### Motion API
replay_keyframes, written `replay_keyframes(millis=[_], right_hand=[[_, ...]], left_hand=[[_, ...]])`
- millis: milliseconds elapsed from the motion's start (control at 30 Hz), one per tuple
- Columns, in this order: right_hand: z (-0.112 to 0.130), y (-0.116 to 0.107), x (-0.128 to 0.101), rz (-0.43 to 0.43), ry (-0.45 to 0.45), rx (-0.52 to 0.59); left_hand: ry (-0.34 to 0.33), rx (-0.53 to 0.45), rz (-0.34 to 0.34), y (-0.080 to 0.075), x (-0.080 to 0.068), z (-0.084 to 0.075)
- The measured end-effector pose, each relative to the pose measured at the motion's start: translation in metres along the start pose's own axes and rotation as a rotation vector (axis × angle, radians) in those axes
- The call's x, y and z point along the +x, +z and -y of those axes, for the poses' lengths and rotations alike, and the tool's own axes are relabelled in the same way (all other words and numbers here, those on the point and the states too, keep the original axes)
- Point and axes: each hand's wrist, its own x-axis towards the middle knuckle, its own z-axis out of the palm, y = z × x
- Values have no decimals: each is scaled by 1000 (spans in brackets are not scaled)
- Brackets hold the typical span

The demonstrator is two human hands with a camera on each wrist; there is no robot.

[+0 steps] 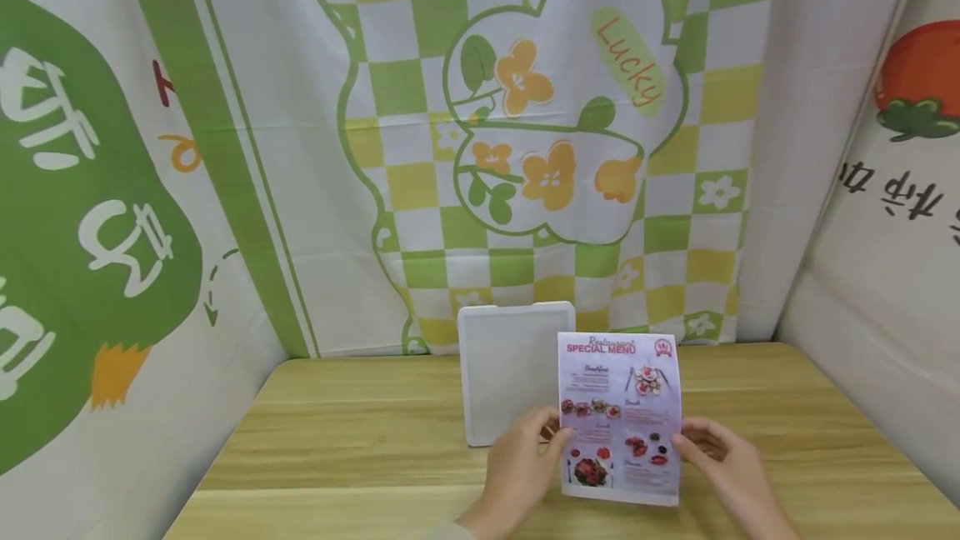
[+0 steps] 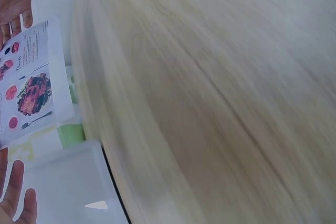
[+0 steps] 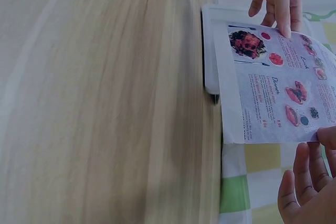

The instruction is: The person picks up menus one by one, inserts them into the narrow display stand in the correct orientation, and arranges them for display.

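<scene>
A printed restaurant menu sheet (image 1: 621, 419) is held up off the table between both hands, its printed face toward the head camera. My left hand (image 1: 523, 458) pinches its left edge, with the thumb on the front. On the opposite edge, my right hand (image 1: 726, 467) pinches the paper between thumb and fingers. In the right wrist view the sheet (image 3: 283, 85) bends slightly, and the right hand's other fingers (image 3: 302, 177) spread loosely below it. Behind the menu stands a white-framed flat board (image 1: 513, 373), upright and partly covered by the sheet.
The wooden table (image 1: 337, 432) runs to a back edge against a green and yellow checked cloth (image 1: 420, 190) that reads "Lucky". Printed cloth walls stand at the left (image 1: 90, 215) and the right (image 1: 877, 273).
</scene>
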Motion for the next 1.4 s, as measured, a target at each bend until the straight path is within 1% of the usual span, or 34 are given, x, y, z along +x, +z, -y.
replay_keyframes(millis=[100,367,533,667,833,1000,1167,1400], right_hand=[[8,8,1,-1,-27,28],[31,34,2,18,-37,137],[44,48,3,33,-42,188],[52,55,5,48,-43,207],[58,60,6,46,-63,218],[67,63,10,59,-70,240],[75,67,19,69,-71,246],[87,69,33,79,-92,255]], left_hand=[[-7,10,-12,-10,-2,4],[-47,18,-50,-37,-9,18],[-79,25,-94,-49,-12,26],[-86,39,-114,-56,-15,30],[-80,39,-114,-65,-16,32],[-91,35,-112,-76,-13,30],[-62,77,-126,-86,-6,31],[30,134,-165,-102,8,29]])
